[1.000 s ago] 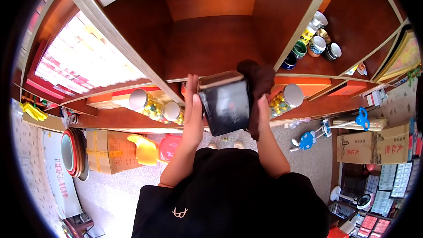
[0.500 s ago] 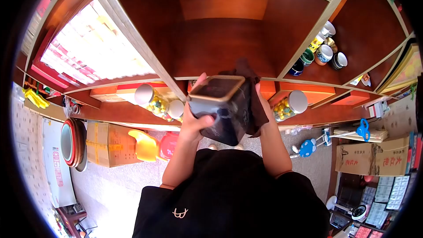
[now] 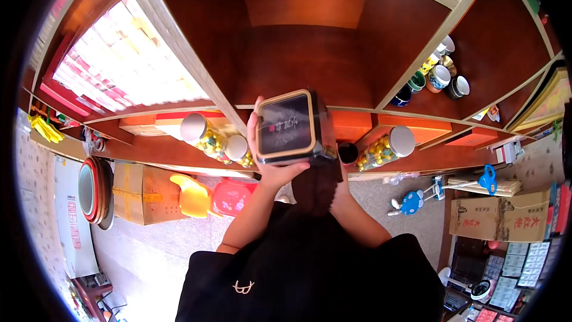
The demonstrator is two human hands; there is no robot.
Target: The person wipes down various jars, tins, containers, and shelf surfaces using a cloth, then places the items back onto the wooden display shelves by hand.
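A black square canister (image 3: 287,125), with a gold-rimmed top bearing pale lettering and a small red mark, is held up in front of the shelf. My left hand (image 3: 273,170) grips its left side and lower edge, thumb lying along the front. Below the canister hangs a dark brown cloth (image 3: 319,188). My right hand (image 3: 341,189) is closed at the cloth's right side, its fingers mostly hidden behind the fabric.
Lidded jars of yellow-wrapped pieces stand left (image 3: 205,137) and right (image 3: 387,148) on the lower ledge, near a dark round cup (image 3: 347,152). Small cups (image 3: 440,76) sit on the right shelf. Behind are a cardboard box (image 3: 140,194), a pink stool (image 3: 232,197) and a blue scooter (image 3: 412,201).
The canister has turned so its lettered top faces me, and it sits slightly left. The brown cloth has come down from its right side and hangs below, with my right hand lower.
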